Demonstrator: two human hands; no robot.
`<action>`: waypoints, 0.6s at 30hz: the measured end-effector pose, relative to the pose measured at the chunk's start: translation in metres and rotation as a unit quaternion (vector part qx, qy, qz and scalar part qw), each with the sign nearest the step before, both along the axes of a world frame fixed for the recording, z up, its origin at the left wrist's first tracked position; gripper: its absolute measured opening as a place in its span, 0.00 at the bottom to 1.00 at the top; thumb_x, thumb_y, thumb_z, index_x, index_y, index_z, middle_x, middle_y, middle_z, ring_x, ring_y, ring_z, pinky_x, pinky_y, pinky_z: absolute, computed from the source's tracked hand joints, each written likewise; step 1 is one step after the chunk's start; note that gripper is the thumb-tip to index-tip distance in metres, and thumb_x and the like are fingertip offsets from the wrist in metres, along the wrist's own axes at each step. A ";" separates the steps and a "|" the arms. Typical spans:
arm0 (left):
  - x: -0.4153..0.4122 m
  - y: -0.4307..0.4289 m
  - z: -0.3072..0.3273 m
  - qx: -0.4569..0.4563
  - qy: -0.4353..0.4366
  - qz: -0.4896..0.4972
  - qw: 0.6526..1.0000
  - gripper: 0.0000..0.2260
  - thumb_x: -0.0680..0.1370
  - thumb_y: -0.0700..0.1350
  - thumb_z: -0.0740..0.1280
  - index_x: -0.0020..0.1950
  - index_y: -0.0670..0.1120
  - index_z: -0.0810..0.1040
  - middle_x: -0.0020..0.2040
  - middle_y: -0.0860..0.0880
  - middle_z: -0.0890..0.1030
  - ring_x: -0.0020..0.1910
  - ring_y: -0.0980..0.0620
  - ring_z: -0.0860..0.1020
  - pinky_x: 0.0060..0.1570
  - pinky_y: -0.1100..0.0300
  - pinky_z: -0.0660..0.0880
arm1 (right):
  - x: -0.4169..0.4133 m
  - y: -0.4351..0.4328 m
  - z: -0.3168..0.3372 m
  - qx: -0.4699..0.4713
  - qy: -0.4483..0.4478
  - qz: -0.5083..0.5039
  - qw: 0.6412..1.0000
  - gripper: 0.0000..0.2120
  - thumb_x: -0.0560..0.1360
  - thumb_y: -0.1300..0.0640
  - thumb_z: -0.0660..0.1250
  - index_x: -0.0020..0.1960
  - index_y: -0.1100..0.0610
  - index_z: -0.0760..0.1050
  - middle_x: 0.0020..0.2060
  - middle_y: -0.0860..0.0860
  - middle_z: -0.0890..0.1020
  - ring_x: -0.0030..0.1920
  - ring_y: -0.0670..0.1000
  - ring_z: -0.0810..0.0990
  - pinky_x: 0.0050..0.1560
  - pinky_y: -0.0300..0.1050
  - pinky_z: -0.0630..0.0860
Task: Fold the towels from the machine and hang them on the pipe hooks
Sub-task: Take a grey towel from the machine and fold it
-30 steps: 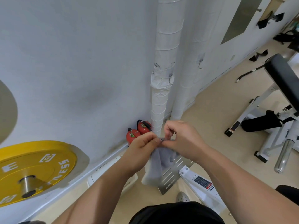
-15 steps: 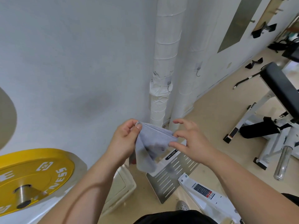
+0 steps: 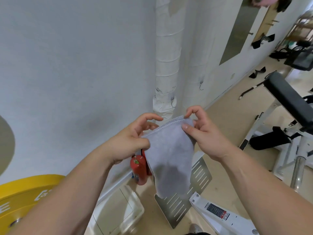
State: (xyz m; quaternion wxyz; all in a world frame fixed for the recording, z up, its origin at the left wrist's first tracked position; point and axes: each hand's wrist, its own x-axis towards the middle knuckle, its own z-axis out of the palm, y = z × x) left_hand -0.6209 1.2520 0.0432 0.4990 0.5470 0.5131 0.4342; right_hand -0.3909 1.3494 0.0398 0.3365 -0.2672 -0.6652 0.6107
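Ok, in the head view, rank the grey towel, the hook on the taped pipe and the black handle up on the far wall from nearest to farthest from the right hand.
1. The grey towel: pinched at its top corner by the right hand.
2. The hook: on the taped pipe, just beyond, up and left.
3. The black handle: far up-right on the wall.

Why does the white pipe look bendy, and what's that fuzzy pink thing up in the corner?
Head view: the wide-angle lens bows straight lines, so the pipe looks curved; head view, top right: the pink shape is smeared by blur, too unclear to name; head view, centre: the towel is sharp, stitching clear.
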 end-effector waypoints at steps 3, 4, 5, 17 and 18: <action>-0.003 0.015 0.021 -0.047 -0.003 -0.105 0.993 0.27 0.68 0.34 0.68 0.61 0.60 0.77 0.61 0.46 0.78 0.48 0.46 0.71 0.41 0.60 0.71 | -0.003 -0.003 0.000 0.022 -0.005 -0.005 1.000 0.09 0.77 0.60 0.64 0.43 0.47 0.71 0.36 0.60 0.69 0.37 0.55 0.65 0.36 0.48 0.63; -0.003 0.021 0.025 -0.058 -0.005 -0.131 0.990 0.26 0.68 0.36 0.70 0.62 0.58 0.76 0.62 0.44 0.78 0.49 0.43 0.68 0.44 0.56 0.70 | -0.004 -0.003 0.001 0.035 -0.014 -0.010 0.999 0.10 0.76 0.61 0.64 0.40 0.47 0.71 0.35 0.55 0.69 0.37 0.53 0.65 0.35 0.46 0.62; -0.004 0.025 0.028 -0.071 -0.008 -0.151 0.986 0.26 0.69 0.37 0.72 0.63 0.57 0.76 0.64 0.40 0.77 0.50 0.41 0.67 0.49 0.52 0.68 | -0.004 -0.004 0.001 0.041 -0.020 -0.008 0.999 0.12 0.75 0.62 0.63 0.37 0.47 0.72 0.34 0.51 0.70 0.36 0.51 0.64 0.34 0.45 0.61; 0.021 0.050 0.051 -0.083 0.262 -0.162 0.948 0.21 0.73 0.28 0.61 0.49 0.50 0.87 0.26 0.51 0.64 0.26 0.53 0.61 0.27 0.61 0.58 | 0.004 0.008 -0.008 0.007 -0.064 -0.007 0.998 0.18 0.74 0.71 0.61 0.33 0.55 0.80 0.27 0.44 0.78 0.30 0.43 0.72 0.32 0.34 0.67; 0.022 0.051 0.050 -0.085 0.250 -0.139 0.954 0.22 0.73 0.28 0.60 0.49 0.50 0.87 0.25 0.52 0.62 0.25 0.54 0.59 0.26 0.62 0.56 | 0.006 0.009 -0.010 -0.007 -0.063 -0.005 0.998 0.18 0.75 0.73 0.60 0.35 0.57 0.80 0.27 0.43 0.79 0.30 0.41 0.73 0.33 0.33 0.67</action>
